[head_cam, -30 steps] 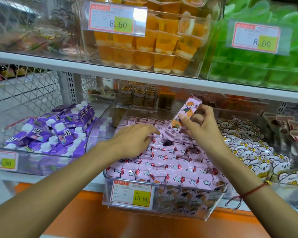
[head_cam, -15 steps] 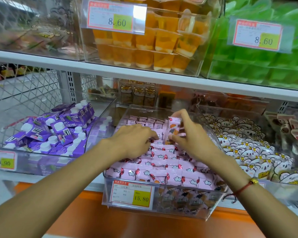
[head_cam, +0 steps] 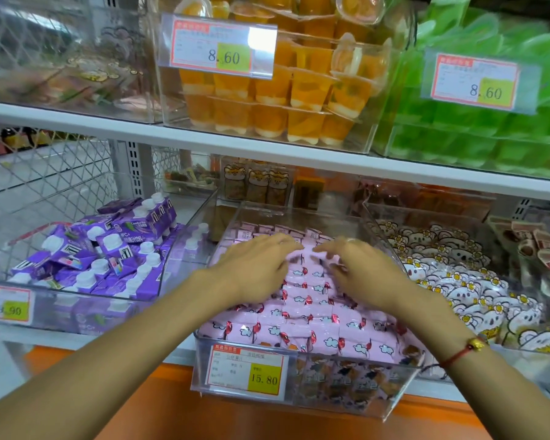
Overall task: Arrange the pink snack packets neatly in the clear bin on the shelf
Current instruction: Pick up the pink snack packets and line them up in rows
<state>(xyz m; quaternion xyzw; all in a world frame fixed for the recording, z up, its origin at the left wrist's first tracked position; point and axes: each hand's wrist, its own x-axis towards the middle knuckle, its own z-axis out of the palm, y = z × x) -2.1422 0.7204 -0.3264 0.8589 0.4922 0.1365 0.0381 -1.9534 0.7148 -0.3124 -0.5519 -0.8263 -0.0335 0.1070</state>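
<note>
Clear bin (head_cam: 391, 392), lower shelf, centre – holds the pink snack packets (head_cam: 305, 315) in rows up to its rim; price tag 15.80 (head_cam: 246, 373) on its front wall at 7 o'clock. Left hand (head_cam: 254, 268) – palm down on the packets at 11 o'clock of the bin, fingers straight and loosely spread, pinching nothing. Right hand (head_cam: 359, 271) – palm down at 1 o'clock, fingers relaxed, lightly bent, tips near the left hand's; red cord bracelet (head_cam: 461, 352) on its wrist. Purple cartons (head_cam: 108, 258) in the bin at 9 o'clock
</note>
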